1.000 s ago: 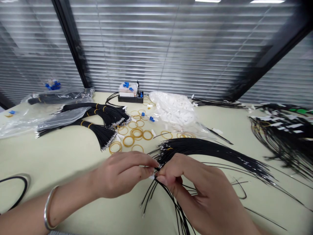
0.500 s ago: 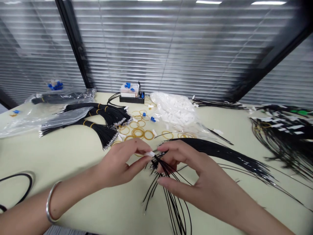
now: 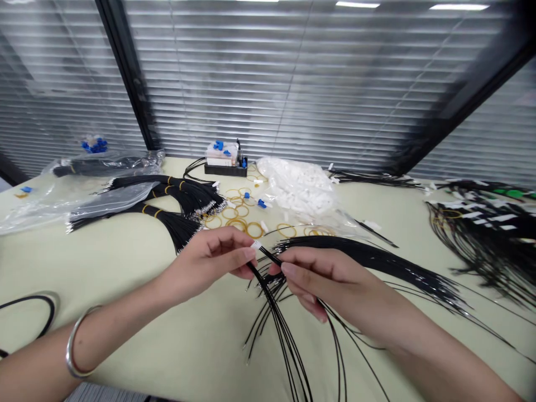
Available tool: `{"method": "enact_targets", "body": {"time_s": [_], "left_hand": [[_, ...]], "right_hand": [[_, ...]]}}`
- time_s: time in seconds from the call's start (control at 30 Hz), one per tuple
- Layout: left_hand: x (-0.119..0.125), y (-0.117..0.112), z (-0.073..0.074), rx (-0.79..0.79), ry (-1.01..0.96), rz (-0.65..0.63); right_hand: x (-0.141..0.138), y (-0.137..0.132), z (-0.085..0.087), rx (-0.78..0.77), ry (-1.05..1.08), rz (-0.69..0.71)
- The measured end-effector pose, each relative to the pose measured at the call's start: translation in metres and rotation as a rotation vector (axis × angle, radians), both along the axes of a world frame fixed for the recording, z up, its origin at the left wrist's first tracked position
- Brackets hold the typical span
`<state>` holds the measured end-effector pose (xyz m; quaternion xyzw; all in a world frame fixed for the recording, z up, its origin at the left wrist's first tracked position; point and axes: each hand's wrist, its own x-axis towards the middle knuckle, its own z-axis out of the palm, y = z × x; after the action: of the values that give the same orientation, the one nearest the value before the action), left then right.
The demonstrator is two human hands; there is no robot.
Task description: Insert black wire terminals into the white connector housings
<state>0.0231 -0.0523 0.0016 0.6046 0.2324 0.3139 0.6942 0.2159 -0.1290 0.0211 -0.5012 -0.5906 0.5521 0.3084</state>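
My left hand (image 3: 207,265) pinches a small white connector (image 3: 255,244) at its fingertips, and a thin black wire runs from it toward my right hand (image 3: 322,279). That hand's fingers are closed on black wires (image 3: 268,273) close to the connector. A loose fan of these wires (image 3: 285,335) hangs down on the table below my hands. Behind my right hand, a long bundle of black wires (image 3: 368,257) with silvery ends lies fanned to the right. A metal bangle (image 3: 72,349) circles my left wrist.
Pale green tabletop (image 3: 125,268) under everything. Yellow rubber bands (image 3: 237,224), black wire bundles (image 3: 180,204), a bag of white parts (image 3: 297,184) and a black tray with blue parts (image 3: 224,162) lie ahead. Labelled wires (image 3: 481,240) heap at right, and a black loop (image 3: 29,315) lies at left.
My hands have drawn apart and risen slightly. The white connector now sits higher, with its wire stretched between my hands. My right hand has turned and closed its fingers on the wires.
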Motion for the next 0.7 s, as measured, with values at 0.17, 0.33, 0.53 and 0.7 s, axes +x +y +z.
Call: {"method": "enact_targets", "body": {"time_s": [0.17,0.33,0.53,0.7], "left_hand": [[-0.002,0.004,0.001,-0.067,-0.02,0.071],[-0.003,0.004,0.002,-0.047,0.001,0.103],[-0.008,0.011,0.012,0.004,0.016,0.259],[-0.011,0.017,0.014,-0.065,0.018,0.351]], "right_hand": [[-0.004,0.001,-0.002,0.038,-0.162,-0.027],[-0.017,-0.005,-0.007,-0.052,-0.226,0.008],[0.001,-0.001,0.007,-0.07,-0.216,0.024],[0.025,-0.003,0.029,0.09,-0.293,-0.025]]}}
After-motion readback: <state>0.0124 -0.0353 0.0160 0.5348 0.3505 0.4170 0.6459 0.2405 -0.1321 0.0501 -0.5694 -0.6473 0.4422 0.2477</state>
